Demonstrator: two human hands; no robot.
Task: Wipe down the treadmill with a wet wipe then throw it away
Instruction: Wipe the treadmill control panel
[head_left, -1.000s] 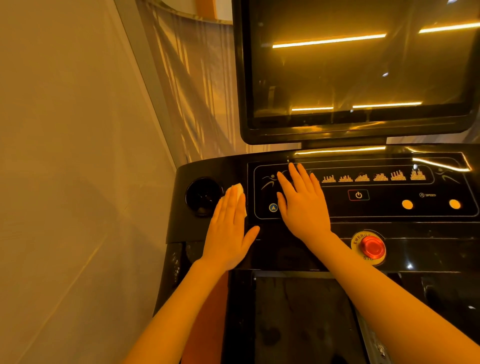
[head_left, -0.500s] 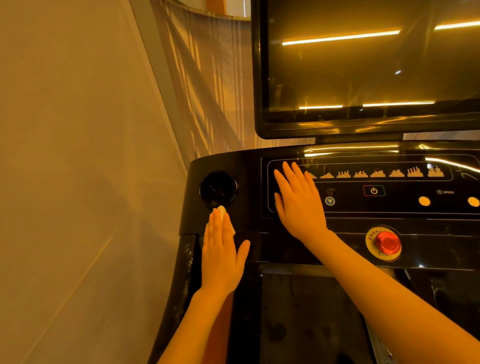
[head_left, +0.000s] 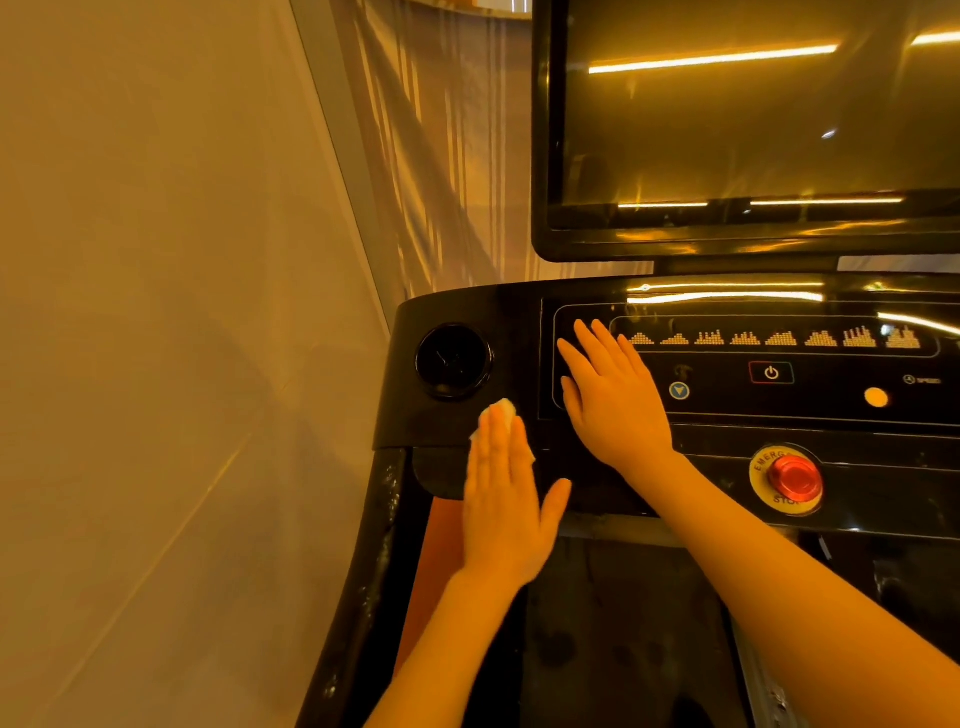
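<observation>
The black treadmill console (head_left: 727, 431) fills the right half of the view, with a dark screen (head_left: 753, 119) above it. My left hand (head_left: 506, 499) lies flat, fingers together, pressing a white wet wipe (head_left: 501, 408) against the console's lower left edge, just below a round cup holder (head_left: 453, 361). Only the wipe's edges show past my fingertips. My right hand (head_left: 608, 395) rests flat and spread on the left end of the button panel, holding nothing.
A red emergency stop button (head_left: 792, 478) sits right of my right forearm. The power button (head_left: 771, 372) and a yellow button (head_left: 876, 397) lie on the panel. A pale curtain (head_left: 182, 312) hangs close on the left. The belt (head_left: 623, 649) runs below.
My left hand has slid the wipe down and left, from beside the panel to the console's lower edge under the cup holder. My right hand has stayed in place.
</observation>
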